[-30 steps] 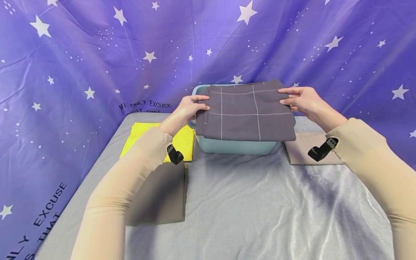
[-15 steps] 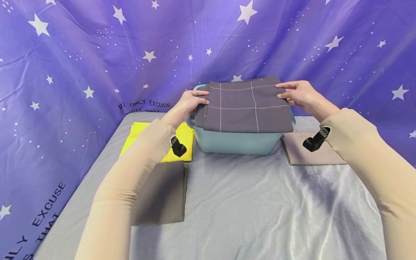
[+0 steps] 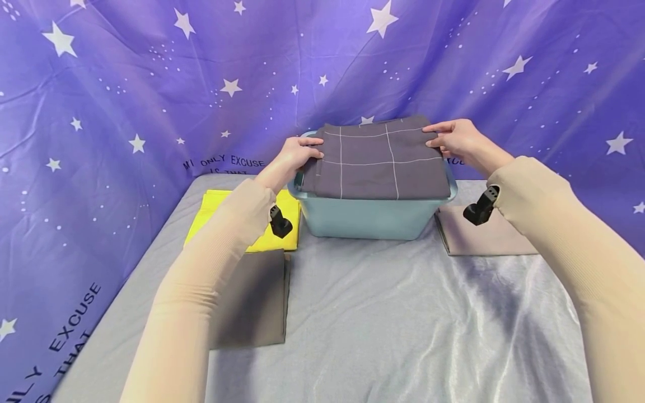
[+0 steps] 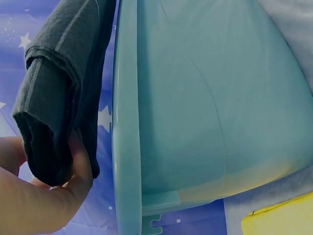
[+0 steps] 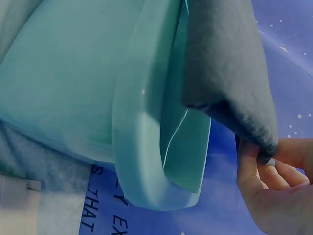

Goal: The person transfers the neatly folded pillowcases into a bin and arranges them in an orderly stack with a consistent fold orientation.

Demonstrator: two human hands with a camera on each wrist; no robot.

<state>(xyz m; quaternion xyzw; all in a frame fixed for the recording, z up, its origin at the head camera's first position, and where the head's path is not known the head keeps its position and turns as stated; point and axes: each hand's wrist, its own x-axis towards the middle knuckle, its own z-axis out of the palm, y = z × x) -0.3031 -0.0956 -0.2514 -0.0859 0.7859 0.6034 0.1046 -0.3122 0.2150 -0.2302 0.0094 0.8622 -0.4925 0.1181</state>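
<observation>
A folded dark grey cloth with white grid lines [image 3: 370,162] lies across the opening of a blue-green plastic bin [image 3: 368,219] in the head view. Its left edge is pinched by my left hand [image 3: 294,157], its right edge by my right hand [image 3: 461,139]. In the left wrist view, thumb and fingers grip the cloth's folded layers [image 4: 58,88], just outside the bin's rim [image 4: 126,117]. The right wrist view has a cloth corner [image 5: 234,73] between thumb and fingers, above the rim. The cloth hides most of the bin's inside.
A folded yellow cloth [image 3: 282,224] lies left of the bin, with a folded grey-brown cloth [image 3: 254,302] in front of it. To the right is a folded pale pinkish cloth [image 3: 484,229]. A grey sheet [image 3: 393,313] covers the surface; a purple starry curtain [image 3: 166,84] hangs behind.
Both hands have moved slightly away from me with the grid-lined cloth, the right hand also a little leftward. More of the bin's front and rim shows below the cloth. Both grips stay.
</observation>
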